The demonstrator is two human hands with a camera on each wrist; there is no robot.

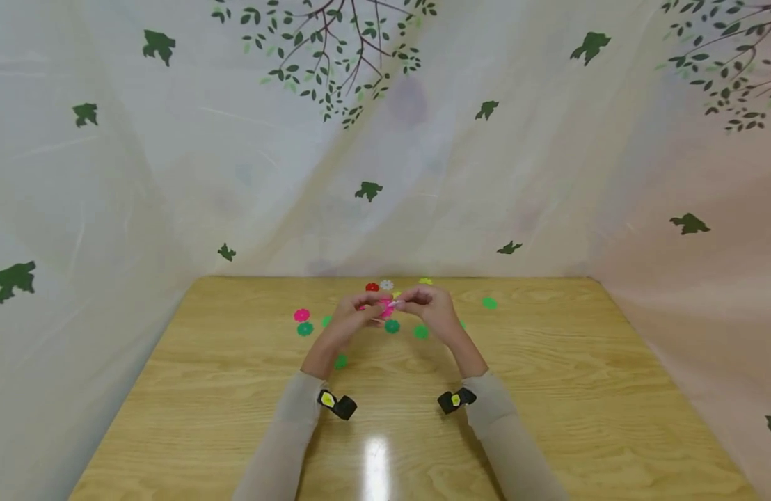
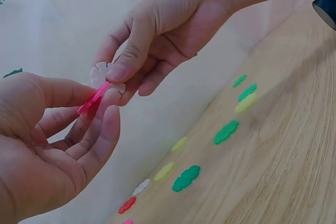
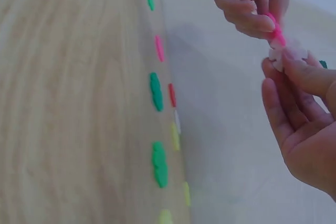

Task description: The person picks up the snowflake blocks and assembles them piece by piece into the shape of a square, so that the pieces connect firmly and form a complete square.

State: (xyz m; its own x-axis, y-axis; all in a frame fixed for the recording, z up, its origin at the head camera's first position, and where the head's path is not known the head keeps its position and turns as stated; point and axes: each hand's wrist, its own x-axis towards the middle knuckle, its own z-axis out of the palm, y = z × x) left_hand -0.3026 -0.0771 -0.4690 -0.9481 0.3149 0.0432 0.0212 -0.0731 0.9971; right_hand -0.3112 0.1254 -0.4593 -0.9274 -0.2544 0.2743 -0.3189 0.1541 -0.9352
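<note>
My left hand (image 1: pixel 351 319) pinches a pink flower-shaped disc (image 2: pixel 93 99) between thumb and fingers. From the other side, my right hand (image 1: pixel 434 312) grips a white notched disc (image 2: pixel 98 72) between thumb and index finger. The two discs meet at their edges at an angle, raised above the table, as both wrist views show. Fingertips cover part of each disc, and I cannot tell whether the notches are slotted together. In the right wrist view the pink disc (image 3: pixel 276 29) stands edge-on above the white one (image 3: pixel 287 56).
More flower discs lie scattered on the wooden table (image 1: pixel 235 410): a pink one (image 1: pixel 301 315) and a green one (image 1: pixel 305 329) at left, a red one (image 1: pixel 372 287) and a white one (image 1: pixel 387 284) at the back, a green one (image 1: pixel 489 303) at right. A patterned curtain (image 1: pixel 423 229) hangs behind.
</note>
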